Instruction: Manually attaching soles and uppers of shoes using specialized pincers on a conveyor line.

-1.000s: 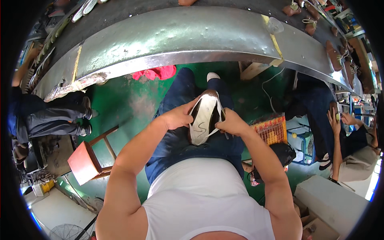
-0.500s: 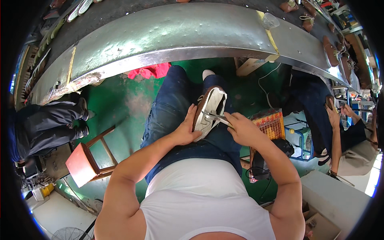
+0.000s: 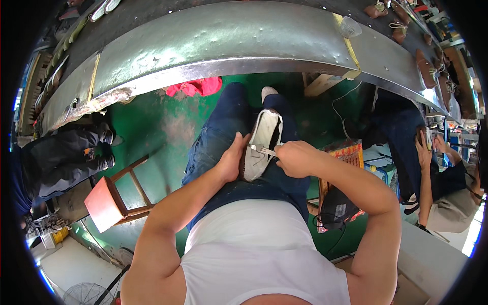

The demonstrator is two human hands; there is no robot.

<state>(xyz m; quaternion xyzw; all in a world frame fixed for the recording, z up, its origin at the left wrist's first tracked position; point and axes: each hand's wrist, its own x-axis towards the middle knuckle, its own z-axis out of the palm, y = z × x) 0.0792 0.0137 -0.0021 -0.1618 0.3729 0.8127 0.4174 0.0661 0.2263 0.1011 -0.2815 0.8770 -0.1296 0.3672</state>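
Over my lap lies a shoe with its whitish underside up and brown upper at its edge. My left hand grips the shoe along its left side, fingers partly hidden behind it. Closed in my right hand are metal pincers, held roughly level across the shoe. Their jaws touch the shoe's left edge near my left fingertips; whether they pinch any material is too small to tell. Dark blue trousers cover my legs beneath the shoe.
A metal-edged workbench spans the front, with brown shoes on its right. On the left stands a red-seated stool. A beaded seat cover is close by my right forearm. Other people sit on both sides; a co-worker's hands show at right.
My right hand has shifted left with the pincers, and its elbow has swung outward. The pincers' jaws moved from the shoe's middle to its left edge. The shoe has turned slightly more upright.
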